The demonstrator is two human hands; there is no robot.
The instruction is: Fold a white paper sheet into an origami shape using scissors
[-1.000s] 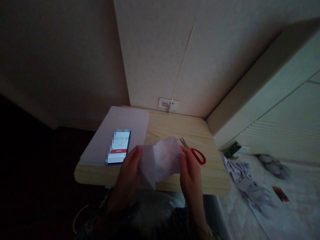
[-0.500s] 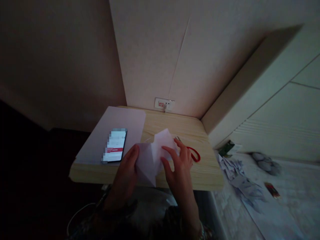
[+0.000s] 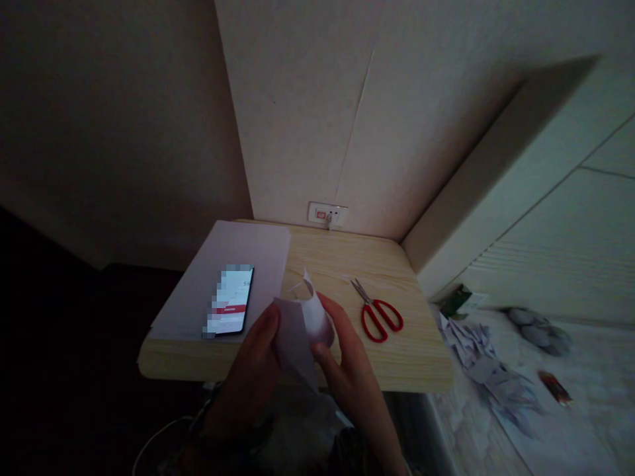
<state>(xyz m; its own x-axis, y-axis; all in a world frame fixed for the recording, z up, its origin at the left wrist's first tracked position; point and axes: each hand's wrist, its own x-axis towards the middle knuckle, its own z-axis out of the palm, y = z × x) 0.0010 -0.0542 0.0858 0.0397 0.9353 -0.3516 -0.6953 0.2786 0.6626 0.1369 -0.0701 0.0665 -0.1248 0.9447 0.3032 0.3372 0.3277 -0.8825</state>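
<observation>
A folded sheet of white paper [image 3: 297,334] is held between my two hands, over the near edge of a small wooden table [image 3: 397,367]. My left hand [image 3: 258,350] grips its left side, thumb on top. On the other side, my right hand [image 3: 344,350] pinches the paper, whose right part curls up between thumb and fingers. The fingers behind the paper are partly hidden. Just right of my right hand lies a pair of scissors [image 3: 376,317] with red handles, its blades a little apart and pointing to the wall.
White paper sheets [image 3: 193,284] lie at the table's left, with a lit phone [image 3: 231,304] on them. Behind the table, a wall socket [image 3: 327,215] holds a plug. To the right, a bed [image 3: 461,410] carries a heap of paper pieces [image 3: 496,370] and a grey object [image 3: 538,330].
My right hand has moved left and closed on the paper's right part, curling it inward. The paper sits slightly lower, and the scissors, half covered before, now show fully.
</observation>
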